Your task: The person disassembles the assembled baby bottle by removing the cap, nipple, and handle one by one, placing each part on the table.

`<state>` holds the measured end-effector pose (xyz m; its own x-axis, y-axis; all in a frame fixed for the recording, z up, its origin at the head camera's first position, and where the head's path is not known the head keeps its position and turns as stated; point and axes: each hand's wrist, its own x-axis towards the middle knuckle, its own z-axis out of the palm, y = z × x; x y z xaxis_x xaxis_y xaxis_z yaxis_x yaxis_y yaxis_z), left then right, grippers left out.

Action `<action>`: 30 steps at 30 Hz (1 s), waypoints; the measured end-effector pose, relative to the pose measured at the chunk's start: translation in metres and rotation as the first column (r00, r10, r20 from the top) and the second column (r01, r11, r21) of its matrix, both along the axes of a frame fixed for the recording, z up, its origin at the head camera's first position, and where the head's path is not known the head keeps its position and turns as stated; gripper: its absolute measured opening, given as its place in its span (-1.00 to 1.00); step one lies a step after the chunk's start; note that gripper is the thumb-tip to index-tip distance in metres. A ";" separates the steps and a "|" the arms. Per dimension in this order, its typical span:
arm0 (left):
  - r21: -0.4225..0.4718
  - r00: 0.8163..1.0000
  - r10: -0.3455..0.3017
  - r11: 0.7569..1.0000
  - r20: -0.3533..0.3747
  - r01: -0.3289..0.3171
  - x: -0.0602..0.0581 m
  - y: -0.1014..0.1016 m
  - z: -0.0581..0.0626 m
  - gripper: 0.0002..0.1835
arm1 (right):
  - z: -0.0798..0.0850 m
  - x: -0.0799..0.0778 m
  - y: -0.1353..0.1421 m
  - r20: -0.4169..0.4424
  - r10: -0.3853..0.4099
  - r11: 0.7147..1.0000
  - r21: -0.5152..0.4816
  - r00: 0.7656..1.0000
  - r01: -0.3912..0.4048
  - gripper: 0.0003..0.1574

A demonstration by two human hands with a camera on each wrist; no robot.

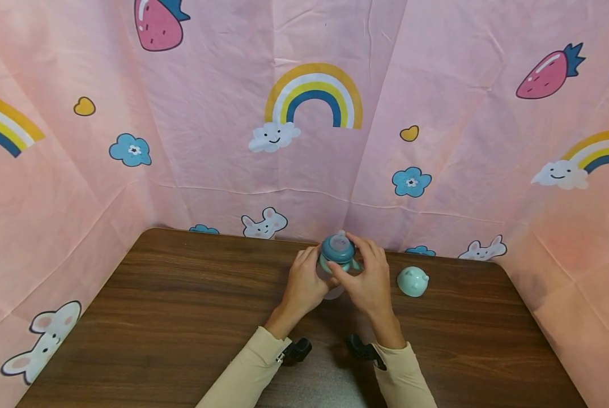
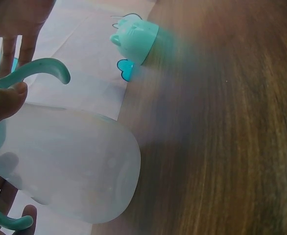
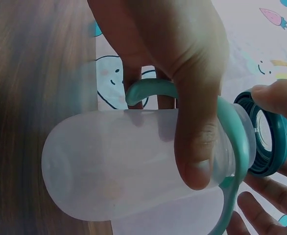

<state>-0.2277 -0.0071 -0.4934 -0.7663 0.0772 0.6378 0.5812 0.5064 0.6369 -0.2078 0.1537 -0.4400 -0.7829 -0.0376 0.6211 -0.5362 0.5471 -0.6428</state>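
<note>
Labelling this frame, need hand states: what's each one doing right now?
Left hand: closed, holding the bottle.
Right hand: closed, holding the teal ring.

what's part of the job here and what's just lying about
Seemingly in the job:
translucent bottle, held by the left hand
teal ring and teat, held by the right hand

Just lying about:
mint eared cap on the table, possibly the bottle's own
printed cloth behind

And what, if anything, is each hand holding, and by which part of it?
The left hand grips the translucent plastic bottle by its upper body, near the mint-green curved handle; the right hand pinches the ring-shaped teal collar by its outer edge.
</note>
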 end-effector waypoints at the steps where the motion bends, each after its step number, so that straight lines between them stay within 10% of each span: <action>1: -0.002 1.000 0.002 1.000 -0.003 -0.002 -0.001 0.000 -0.001 -0.18 | 0.001 0.000 0.000 0.002 -0.001 1.000 -0.002 1.000 0.001 -0.16; 30: -0.017 0.998 0.031 0.999 0.057 -0.030 0.006 0.001 0.010 -0.06 | 0.011 0.002 0.016 -0.079 -0.032 0.999 -0.019 0.996 0.031 -0.16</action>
